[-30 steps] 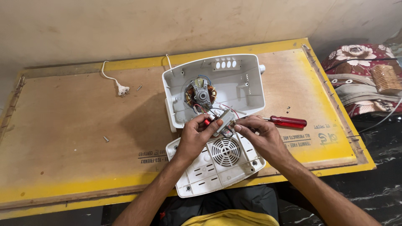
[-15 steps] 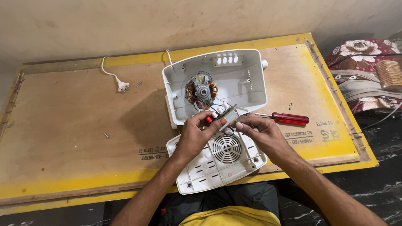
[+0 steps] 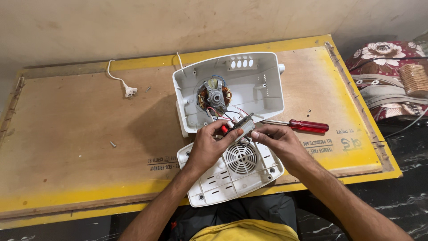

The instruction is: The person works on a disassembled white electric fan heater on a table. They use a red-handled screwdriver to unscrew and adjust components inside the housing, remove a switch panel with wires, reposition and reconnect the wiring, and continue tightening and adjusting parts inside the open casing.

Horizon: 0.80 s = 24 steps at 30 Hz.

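While the left hand (image 3: 208,145) and right hand (image 3: 277,142) together pinch a small wired switch block (image 3: 240,127), the open white housing (image 3: 232,91) lies behind, red screwdriver (image 3: 301,125) beside on the worktop (image 3: 80,129).

— Housing? 
— White moulded plastic shell (image 3: 263,89), smooth, slightly glossy; vented base cover (image 3: 232,176) the same plastic, matt. 
— Inside? 
— Motor (image 3: 215,94): dull grey metal, copper-coloured windings. 
— Part in the hands? 
— Small switch block (image 3: 242,126), grey metal look, with plastic-sheathed wires. 
— Tools? 
— Screwdriver (image 3: 307,126): glossy translucent red plastic handle, bright metal shaft. 
— Surface? 
— Board (image 3: 80,134): matt, rough plywood, yellow painted rim.
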Each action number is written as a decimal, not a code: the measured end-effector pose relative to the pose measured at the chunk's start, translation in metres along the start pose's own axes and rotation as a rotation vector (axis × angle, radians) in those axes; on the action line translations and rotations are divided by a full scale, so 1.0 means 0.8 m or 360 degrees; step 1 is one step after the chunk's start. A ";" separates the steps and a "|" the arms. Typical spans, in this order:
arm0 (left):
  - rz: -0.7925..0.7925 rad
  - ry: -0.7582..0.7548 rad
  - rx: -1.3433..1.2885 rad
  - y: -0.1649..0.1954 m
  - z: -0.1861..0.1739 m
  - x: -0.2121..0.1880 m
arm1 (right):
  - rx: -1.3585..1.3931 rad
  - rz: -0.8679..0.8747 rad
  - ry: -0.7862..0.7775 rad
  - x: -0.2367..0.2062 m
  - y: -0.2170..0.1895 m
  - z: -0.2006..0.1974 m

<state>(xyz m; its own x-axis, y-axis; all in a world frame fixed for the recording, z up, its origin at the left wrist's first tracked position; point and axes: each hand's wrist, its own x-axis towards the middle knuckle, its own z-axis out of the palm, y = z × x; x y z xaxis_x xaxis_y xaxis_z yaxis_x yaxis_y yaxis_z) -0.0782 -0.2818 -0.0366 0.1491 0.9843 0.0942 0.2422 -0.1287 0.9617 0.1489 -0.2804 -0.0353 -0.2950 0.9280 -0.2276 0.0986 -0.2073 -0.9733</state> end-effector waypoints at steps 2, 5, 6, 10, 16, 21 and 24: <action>0.0001 0.0005 0.0027 0.002 0.000 -0.002 | 0.0007 0.0017 -0.0002 -0.001 0.002 0.000; 0.0001 0.0001 0.0080 0.005 0.000 -0.001 | -0.0007 0.0024 0.0012 0.000 0.005 0.000; -0.0003 0.0000 0.0100 0.006 0.000 -0.002 | -0.0013 0.0018 0.0015 0.001 0.006 -0.001; -0.0031 0.0018 0.0072 0.006 -0.001 -0.002 | 0.0014 0.0054 -0.0013 0.003 0.006 -0.002; -0.0027 0.0079 -0.0085 -0.002 0.000 0.001 | -0.0073 0.0022 0.0020 0.006 0.000 -0.006; -0.0037 0.0058 -0.0083 -0.005 0.002 0.000 | -0.0230 -0.0121 0.0206 0.001 0.007 -0.001; -0.0039 0.0025 -0.0142 -0.004 0.005 -0.002 | -0.0046 -0.0195 0.0239 -0.001 0.014 0.003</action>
<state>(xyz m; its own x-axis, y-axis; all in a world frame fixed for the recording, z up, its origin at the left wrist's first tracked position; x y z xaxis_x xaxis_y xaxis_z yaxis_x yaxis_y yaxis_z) -0.0752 -0.2834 -0.0408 0.1288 0.9889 0.0740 0.1591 -0.0942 0.9828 0.1476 -0.2840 -0.0465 -0.1612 0.9820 -0.0980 0.0984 -0.0828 -0.9917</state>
